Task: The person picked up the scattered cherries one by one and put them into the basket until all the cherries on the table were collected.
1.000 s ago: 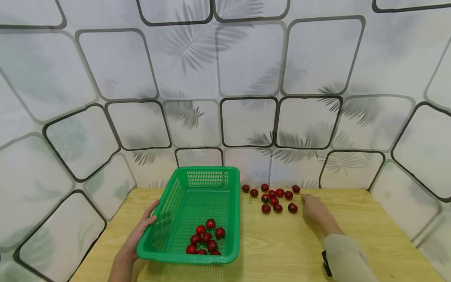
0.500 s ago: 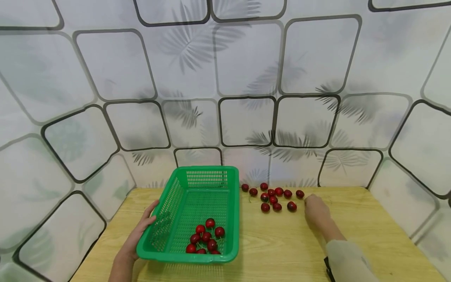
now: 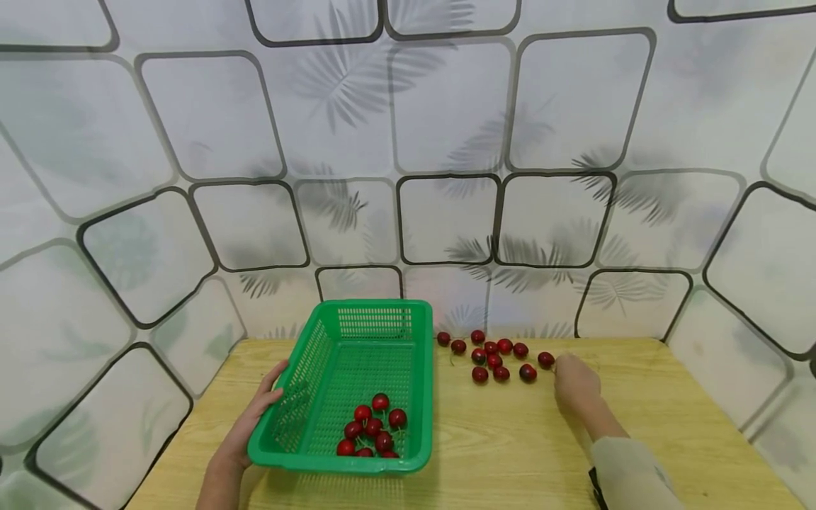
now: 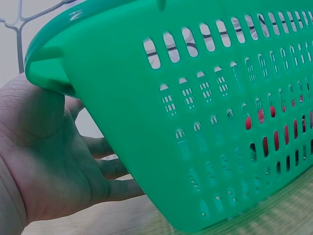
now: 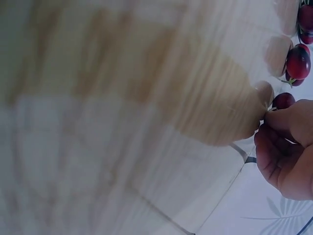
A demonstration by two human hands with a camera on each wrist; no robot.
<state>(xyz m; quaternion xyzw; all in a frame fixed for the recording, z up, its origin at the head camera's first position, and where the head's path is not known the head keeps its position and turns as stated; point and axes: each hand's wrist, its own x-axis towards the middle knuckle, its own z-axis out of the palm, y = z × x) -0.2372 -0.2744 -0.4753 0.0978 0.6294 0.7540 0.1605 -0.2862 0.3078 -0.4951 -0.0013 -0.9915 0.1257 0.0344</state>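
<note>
My left hand (image 3: 255, 411) holds the left side of a green plastic basket (image 3: 423, 397), fingers at its side wall and the rim. In the left wrist view, the left hand (image 4: 63, 152) has its fingers partly hidden behind the basket (image 4: 122, 98). Several red cherries (image 3: 380, 403) with green stems lie in the basket's near right part. To the right, my right hand (image 3: 576, 386) pinches a dark red cherry (image 3: 545, 360) by its stem, low over the table. In the right wrist view, thumb and forefinger of the right hand (image 5: 288, 147) meet beside that cherry (image 5: 283, 101).
Several loose cherries (image 3: 494, 362) lie in a cluster on the wooden table (image 3: 497, 439), between the basket and my right hand. A patterned cloth backdrop (image 3: 446, 219) rises at the table's back edge and along both sides.
The cherry at my right hand has moved nearer and slightly right, away from the cluster. My right hand has shifted slightly the same way. Left hand and basket stay in place.
</note>
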